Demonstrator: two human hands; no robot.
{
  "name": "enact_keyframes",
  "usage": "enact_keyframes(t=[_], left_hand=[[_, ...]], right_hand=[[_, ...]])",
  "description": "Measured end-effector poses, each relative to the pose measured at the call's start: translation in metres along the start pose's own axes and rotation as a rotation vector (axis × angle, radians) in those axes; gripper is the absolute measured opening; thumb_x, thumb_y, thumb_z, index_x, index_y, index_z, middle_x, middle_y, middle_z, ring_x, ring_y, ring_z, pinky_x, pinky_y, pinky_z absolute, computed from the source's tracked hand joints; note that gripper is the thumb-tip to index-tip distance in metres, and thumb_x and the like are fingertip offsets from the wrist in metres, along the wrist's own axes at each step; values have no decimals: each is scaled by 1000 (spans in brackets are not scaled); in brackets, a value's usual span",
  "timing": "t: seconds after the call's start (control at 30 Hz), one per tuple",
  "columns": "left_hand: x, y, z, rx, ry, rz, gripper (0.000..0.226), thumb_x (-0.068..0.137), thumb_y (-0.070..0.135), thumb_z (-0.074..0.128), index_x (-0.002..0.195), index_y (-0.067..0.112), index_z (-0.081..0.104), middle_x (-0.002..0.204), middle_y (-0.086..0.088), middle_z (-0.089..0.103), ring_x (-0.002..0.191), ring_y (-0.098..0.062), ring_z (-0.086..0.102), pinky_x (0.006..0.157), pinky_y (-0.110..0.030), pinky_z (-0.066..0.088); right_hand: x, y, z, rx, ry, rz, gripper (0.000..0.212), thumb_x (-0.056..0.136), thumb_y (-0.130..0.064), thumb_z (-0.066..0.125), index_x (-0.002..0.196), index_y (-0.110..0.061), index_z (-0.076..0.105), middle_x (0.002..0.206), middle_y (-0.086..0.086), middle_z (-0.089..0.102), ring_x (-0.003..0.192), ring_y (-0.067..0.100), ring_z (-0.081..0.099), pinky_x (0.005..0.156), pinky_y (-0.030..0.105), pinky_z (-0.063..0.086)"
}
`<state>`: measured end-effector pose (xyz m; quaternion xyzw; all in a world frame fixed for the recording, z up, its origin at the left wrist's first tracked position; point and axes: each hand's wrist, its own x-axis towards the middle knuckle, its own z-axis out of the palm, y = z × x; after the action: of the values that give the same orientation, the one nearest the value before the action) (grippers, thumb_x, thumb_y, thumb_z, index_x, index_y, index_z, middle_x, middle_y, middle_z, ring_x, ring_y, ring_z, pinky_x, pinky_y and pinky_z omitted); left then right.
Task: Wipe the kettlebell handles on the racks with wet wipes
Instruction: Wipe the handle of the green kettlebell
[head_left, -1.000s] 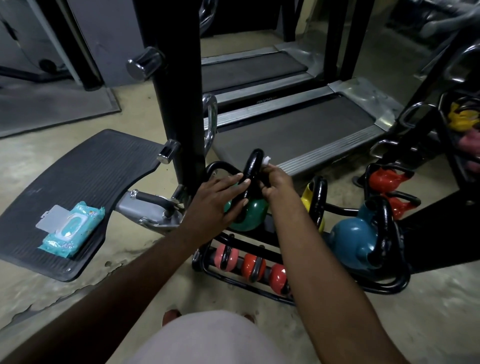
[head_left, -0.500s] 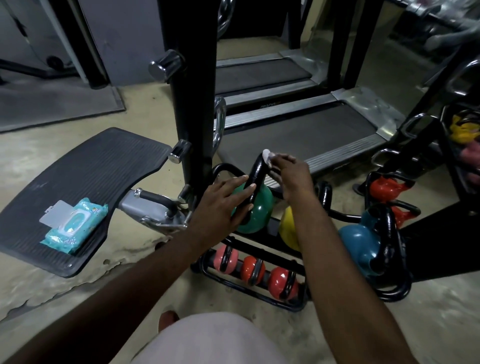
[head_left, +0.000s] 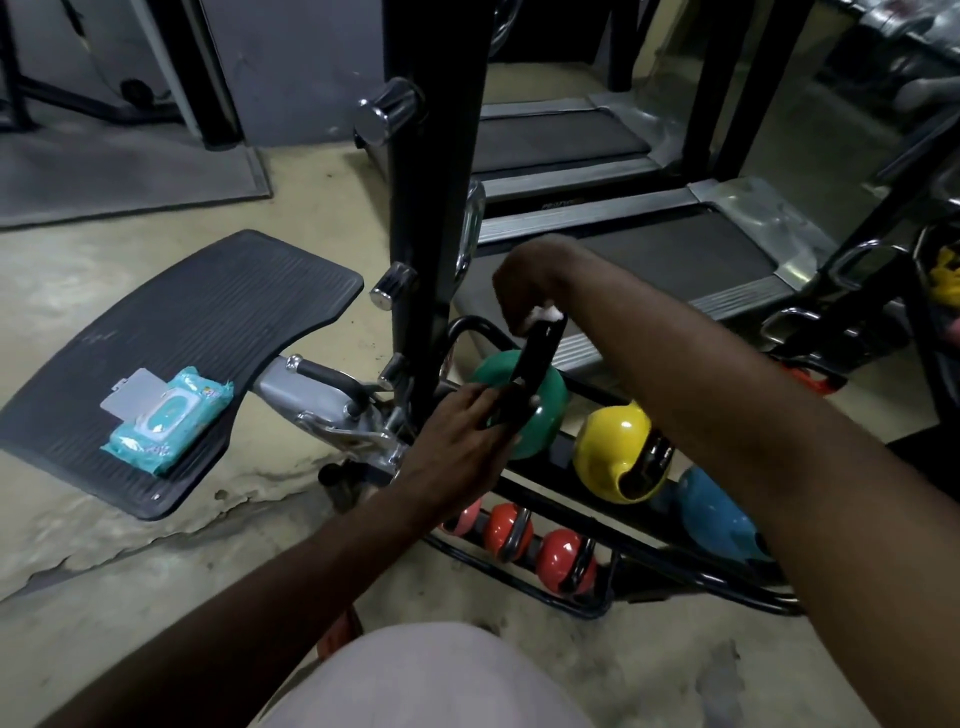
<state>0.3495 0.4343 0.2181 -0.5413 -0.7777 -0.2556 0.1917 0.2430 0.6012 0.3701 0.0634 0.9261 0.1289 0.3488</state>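
1. Centre frame, the green kettlebell (head_left: 548, 400) sits on the rack's (head_left: 561, 486) upper tier, its black handle (head_left: 537, 353) sticking up so the top is easy to reach.
2. The left hand (head_left: 462, 447) grips the handle's lower part, probably to stop the bell rolling under the rubbing.
3. The right hand (head_left: 524, 280), wrist bent over from above, pinches a white wet wipe (head_left: 545, 313) against the handle's top.
4. At left, the wipes pack (head_left: 166, 421) lies with its lid open on the black mat (head_left: 218, 312), handy for a fresh sheet.
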Motion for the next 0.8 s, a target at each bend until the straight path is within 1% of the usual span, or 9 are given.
enact_keyframes(t=[0.1,0.2,0.3,0.37,0.43,0.5,0.53,0.67,0.8], left_hand=[[1,0,0,39,-9,5,44,99,17,50,141,9,49,138,-16,54,113,-31,56,94,-43,45],[4,1,-5,26,-5,-18,45,93,17,60,137,12,55,131,-13,58,104,-28,58,86,-40,49],[6,1,-7,-8,19,-6,40,89,17,64,129,11,63,126,-12,61,97,-28,58,83,-39,50],[7,-2,-6,-27,19,-24,38,91,19,63,128,12,63,129,-11,60,101,-28,58,85,-41,50],[5,-4,-5,-51,20,-46,39,91,19,65,129,13,63,131,-12,59,106,-29,58,89,-41,50],[5,-5,-5,-83,24,-51,38,92,19,64,130,14,62,132,-11,58,108,-28,56,91,-43,49],[5,-5,-7,-97,22,-53,37,94,19,63,130,14,62,132,-11,58,109,-27,56,91,-43,49],[9,-4,-9,-124,33,-64,32,96,20,60,127,16,64,129,-9,60,106,-26,57,88,-44,49],[10,-5,-9,-130,49,-64,31,93,18,65,124,16,67,127,-7,62,104,-26,58,87,-44,49]], right_hand=[[-4,-6,-1,-90,17,-11,28,83,-23,68,58,-14,59,53,-4,58,60,14,54,52,21,37],[-1,3,1,-59,11,-28,13,78,-21,67,67,-13,65,71,4,65,62,18,59,57,25,46],[-4,15,13,118,25,-104,14,83,-22,67,87,-10,74,93,8,72,81,22,66,68,29,50],[-18,24,35,267,191,-129,14,87,-26,69,95,-16,75,102,2,72,92,19,67,75,27,49],[-29,37,72,599,492,-33,15,83,-33,76,90,-20,77,94,0,74,88,16,68,73,24,48],[-34,35,114,1091,767,94,13,78,-33,79,82,-21,75,83,3,75,79,20,71,73,33,57],[-34,29,128,1395,813,154,8,78,-27,78,80,-20,74,80,5,74,77,24,72,75,40,60],[-23,9,146,2256,700,274,19,88,3,62,81,-14,61,79,12,65,70,26,64,72,40,56],[-34,-10,146,2571,633,168,20,95,5,53,83,-12,55,80,11,64,70,21,62,72,37,54]])
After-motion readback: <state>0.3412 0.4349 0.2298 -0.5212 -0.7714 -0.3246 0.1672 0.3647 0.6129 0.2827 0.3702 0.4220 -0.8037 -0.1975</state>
